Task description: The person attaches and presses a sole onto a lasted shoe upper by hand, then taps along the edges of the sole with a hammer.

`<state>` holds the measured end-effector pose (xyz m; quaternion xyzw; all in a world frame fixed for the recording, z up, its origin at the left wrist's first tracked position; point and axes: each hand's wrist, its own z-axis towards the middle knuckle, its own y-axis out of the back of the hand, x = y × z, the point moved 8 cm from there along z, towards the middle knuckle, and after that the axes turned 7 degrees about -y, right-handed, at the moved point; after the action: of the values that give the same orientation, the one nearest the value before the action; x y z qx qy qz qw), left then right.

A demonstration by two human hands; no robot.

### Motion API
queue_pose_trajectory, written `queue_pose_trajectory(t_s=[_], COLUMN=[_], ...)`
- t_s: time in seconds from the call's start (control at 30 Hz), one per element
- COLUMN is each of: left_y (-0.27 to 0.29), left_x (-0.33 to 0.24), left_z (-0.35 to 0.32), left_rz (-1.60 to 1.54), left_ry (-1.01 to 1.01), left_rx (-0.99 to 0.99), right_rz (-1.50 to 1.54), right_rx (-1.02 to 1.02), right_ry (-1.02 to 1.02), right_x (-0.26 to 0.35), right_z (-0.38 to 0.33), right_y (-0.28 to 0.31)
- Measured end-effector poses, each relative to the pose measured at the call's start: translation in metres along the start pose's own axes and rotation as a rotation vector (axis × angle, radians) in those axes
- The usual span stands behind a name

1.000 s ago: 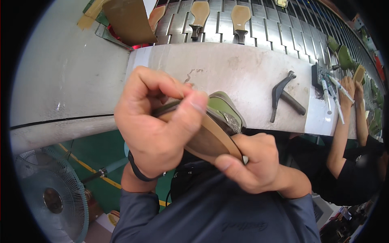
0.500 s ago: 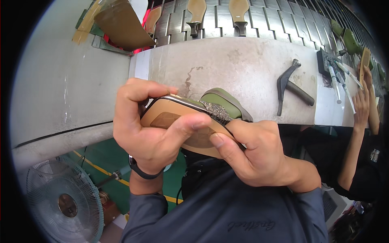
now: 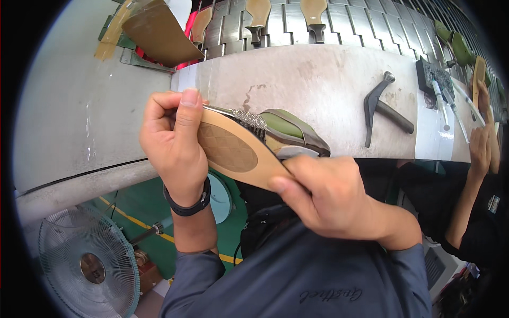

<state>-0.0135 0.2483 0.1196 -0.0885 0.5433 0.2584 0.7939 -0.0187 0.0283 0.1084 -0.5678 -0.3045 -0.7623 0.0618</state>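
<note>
I hold a flat shoe [image 3: 249,146] with a tan sole, a green insole and a glittery strap, turned sole toward me above the grey workbench [image 3: 318,85]. My left hand [image 3: 172,143] grips its toe end, thumb pressed along the sole's edge. My right hand [image 3: 323,196] clasps the heel end, thumb on the sole. A dark hammer [image 3: 379,108] lies on the bench to the right of the shoe.
A conveyor of metal slats [image 3: 344,21] carries tan soles on stands behind the bench. A brown sheet [image 3: 159,32] lies at the back left. Another person's arm [image 3: 477,159] works at the right, near brushes [image 3: 442,95]. A fan [image 3: 87,265] stands below left.
The shoe has rotated so more of its tan sole faces me. My left thumb slid up to the toe edge, and my right hand shifted down to the heel.
</note>
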Motion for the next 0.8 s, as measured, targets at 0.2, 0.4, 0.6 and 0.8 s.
queue_pose_trajectory(t_s=[0.2, 0.4, 0.6, 0.8], left_y=[0.003, -0.001, -0.008, -0.059], left_x=[0.003, 0.003, -0.004, -0.040], left_z=[0.004, 0.006, 0.007, 0.027], left_rz=[0.020, 0.004, -0.003, 0.063], left_ry=[0.004, 0.012, -0.016, -0.250], left_rx=[-0.009, -0.006, -0.003, 0.315], right_rz=[0.056, 0.062, -0.019, -0.304], right_rx=[-0.036, -0.033, 0.045, -0.168], right_ry=[-0.073, -0.101, -0.210, 0.127], right_x=[-0.023, -0.021, -0.030, 0.000], right_z=[0.014, 0.017, 0.021, 0.039], right_y=[-0.007, -0.004, 0.005, 0.062])
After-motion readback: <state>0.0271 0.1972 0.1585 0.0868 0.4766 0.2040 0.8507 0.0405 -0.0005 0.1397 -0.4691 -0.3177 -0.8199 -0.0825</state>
